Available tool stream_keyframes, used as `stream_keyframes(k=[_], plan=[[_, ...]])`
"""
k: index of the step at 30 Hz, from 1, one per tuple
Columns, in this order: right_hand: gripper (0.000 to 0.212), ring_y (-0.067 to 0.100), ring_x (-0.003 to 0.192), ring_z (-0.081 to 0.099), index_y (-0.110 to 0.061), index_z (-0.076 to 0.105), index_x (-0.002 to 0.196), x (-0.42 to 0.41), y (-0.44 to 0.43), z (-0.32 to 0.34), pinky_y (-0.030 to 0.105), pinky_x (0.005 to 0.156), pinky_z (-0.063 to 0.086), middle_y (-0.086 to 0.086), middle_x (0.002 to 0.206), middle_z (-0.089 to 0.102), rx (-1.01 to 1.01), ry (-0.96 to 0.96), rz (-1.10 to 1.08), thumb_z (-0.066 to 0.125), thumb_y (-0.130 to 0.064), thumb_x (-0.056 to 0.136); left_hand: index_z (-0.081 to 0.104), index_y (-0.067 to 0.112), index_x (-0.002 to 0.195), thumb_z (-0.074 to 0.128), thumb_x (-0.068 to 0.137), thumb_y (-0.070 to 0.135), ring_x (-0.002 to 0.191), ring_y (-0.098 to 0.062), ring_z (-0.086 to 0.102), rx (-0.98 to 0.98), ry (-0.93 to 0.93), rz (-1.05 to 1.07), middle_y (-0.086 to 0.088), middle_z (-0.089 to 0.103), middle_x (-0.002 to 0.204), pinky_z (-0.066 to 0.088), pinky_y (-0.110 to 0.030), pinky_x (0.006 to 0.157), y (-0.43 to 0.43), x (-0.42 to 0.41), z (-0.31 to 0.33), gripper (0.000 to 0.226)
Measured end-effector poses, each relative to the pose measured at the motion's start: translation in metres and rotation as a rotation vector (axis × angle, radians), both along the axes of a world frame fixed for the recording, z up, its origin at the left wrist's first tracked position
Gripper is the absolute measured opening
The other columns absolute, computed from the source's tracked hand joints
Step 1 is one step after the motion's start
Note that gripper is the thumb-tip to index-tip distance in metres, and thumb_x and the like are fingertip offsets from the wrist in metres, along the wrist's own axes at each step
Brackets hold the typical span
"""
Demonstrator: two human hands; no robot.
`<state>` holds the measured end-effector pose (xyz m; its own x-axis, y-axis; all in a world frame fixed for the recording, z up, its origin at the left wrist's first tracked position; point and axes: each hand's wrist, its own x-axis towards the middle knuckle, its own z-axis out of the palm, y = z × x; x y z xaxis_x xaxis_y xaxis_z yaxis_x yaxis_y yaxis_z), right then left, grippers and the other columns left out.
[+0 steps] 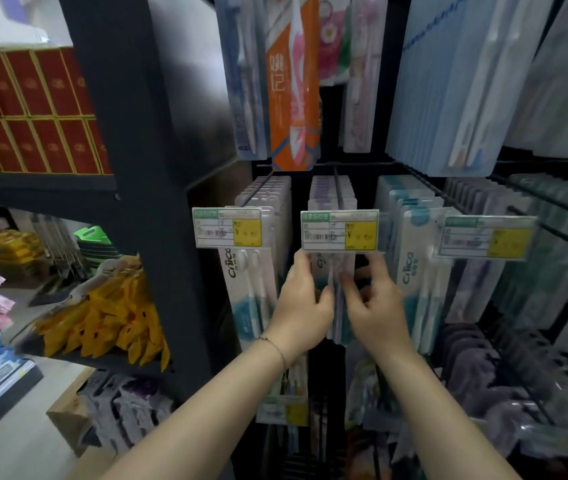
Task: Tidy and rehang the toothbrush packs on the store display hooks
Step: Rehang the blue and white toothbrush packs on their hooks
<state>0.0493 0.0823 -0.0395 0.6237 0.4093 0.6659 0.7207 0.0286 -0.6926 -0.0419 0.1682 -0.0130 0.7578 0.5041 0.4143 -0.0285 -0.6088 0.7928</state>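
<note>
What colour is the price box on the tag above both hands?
Yellow price box, seen best in the head view.

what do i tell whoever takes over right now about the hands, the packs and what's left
Left hand: grips the left edge of the front pack, thumb on its face.
Right hand: grips the same pack from the right.
The pack sits just below the middle price tag, in front of the row hanging on the middle hook.
Done: that row and the white packs to its left hang in line.
Left: square up or seat the held pack. The tag hides whether it is on the hook.
</note>
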Motion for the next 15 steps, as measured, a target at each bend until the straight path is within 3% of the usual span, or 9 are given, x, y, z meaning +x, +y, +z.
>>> stream_keyframes(k=[6, 9, 11, 13, 15], plan=[[0.023, -0.008, 0.074, 0.056, -0.020, 0.055, 0.118, 0.003, 0.002, 0.000, 0.003, 0.062, 0.036, -0.019, 0.085, 0.057, 0.005, -0.049, -0.008, 0.052, -0.014, 0.096, 0.032, 0.032, 0.128, 0.055, 0.092, 0.016, 0.106, -0.019, 0.057, -0.041, -0.020, 0.004, 0.007, 0.048, 0.125, 0.051, -0.040, 0.095, 0.003, 0.001, -0.005, 0.046], [0.009, 0.005, 0.065, 0.055, -0.020, 0.056, 0.102, 0.005, 0.003, -0.002, 0.013, 0.056, 0.036, -0.010, 0.075, 0.057, 0.008, -0.050, -0.034, 0.052, -0.014, 0.096, 0.033, 0.018, 0.122, 0.049, 0.095, 0.013, 0.094, -0.018, 0.055, -0.055, -0.050, 0.038, 0.000, 0.049, 0.114, 0.050, -0.041, 0.089, 0.004, 0.002, -0.006, 0.032], [0.008, 0.007, 0.060, 0.053, -0.020, 0.055, 0.100, 0.003, 0.004, -0.001, 0.014, 0.053, 0.035, -0.010, 0.068, 0.055, 0.018, -0.024, -0.040, 0.050, -0.015, 0.097, 0.037, 0.014, 0.116, 0.046, 0.096, 0.010, 0.097, -0.020, 0.055, -0.046, -0.072, 0.080, -0.004, 0.051, 0.111, 0.049, -0.036, 0.087, 0.006, 0.003, -0.006, 0.022], [0.012, 0.008, 0.055, 0.054, -0.018, 0.053, 0.107, 0.002, 0.005, -0.002, 0.020, 0.050, 0.040, -0.007, 0.064, 0.055, 0.050, 0.060, -0.039, 0.043, -0.017, 0.100, 0.039, 0.012, 0.115, 0.043, 0.097, 0.008, 0.097, -0.020, 0.054, -0.051, -0.075, 0.105, -0.005, 0.052, 0.109, 0.047, -0.030, 0.084, 0.008, 0.004, -0.005, 0.018], [0.021, 0.021, 0.052, 0.056, -0.015, 0.048, 0.119, 0.004, 0.006, -0.001, 0.037, 0.050, 0.047, 0.001, 0.062, 0.054, 0.092, 0.166, -0.051, 0.037, -0.018, 0.101, 0.041, 0.012, 0.116, 0.039, 0.098, 0.008, 0.091, -0.019, 0.055, -0.086, -0.064, 0.109, -0.006, 0.056, 0.106, 0.050, -0.033, 0.080, 0.011, 0.005, -0.003, 0.018]])
